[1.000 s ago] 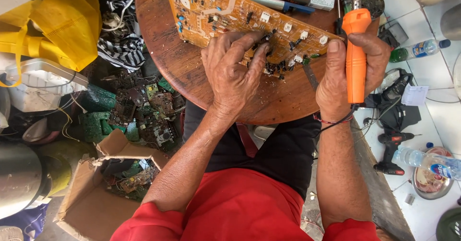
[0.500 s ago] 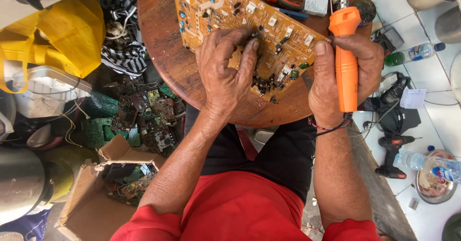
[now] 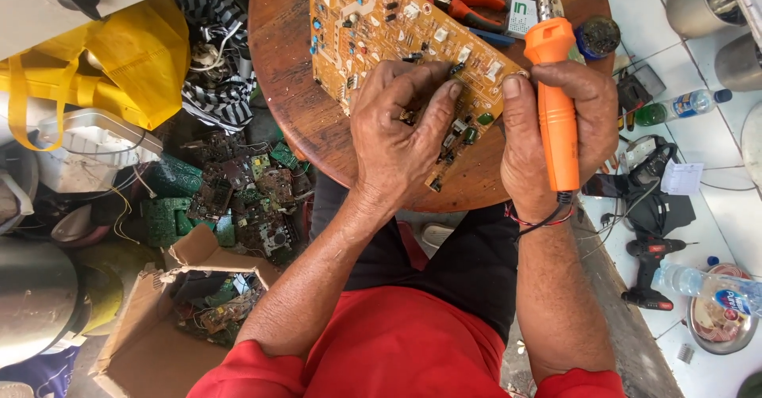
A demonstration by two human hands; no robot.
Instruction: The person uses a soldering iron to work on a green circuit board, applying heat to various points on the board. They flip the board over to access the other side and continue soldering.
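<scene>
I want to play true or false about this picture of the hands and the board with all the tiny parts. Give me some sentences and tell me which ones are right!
1. The right hand holds an orange-handled soldering iron. True.
2. The circuit board is blue. False: it is yellow-orange.
3. The left hand rests its fingers on the circuit board. True.
4. The board lies on a square glass table. False: it lies on a round wooden table.
5. A cardboard box sits on the floor to the left of the person. True.
6. The person wears a green shirt. False: the shirt is red.
</scene>
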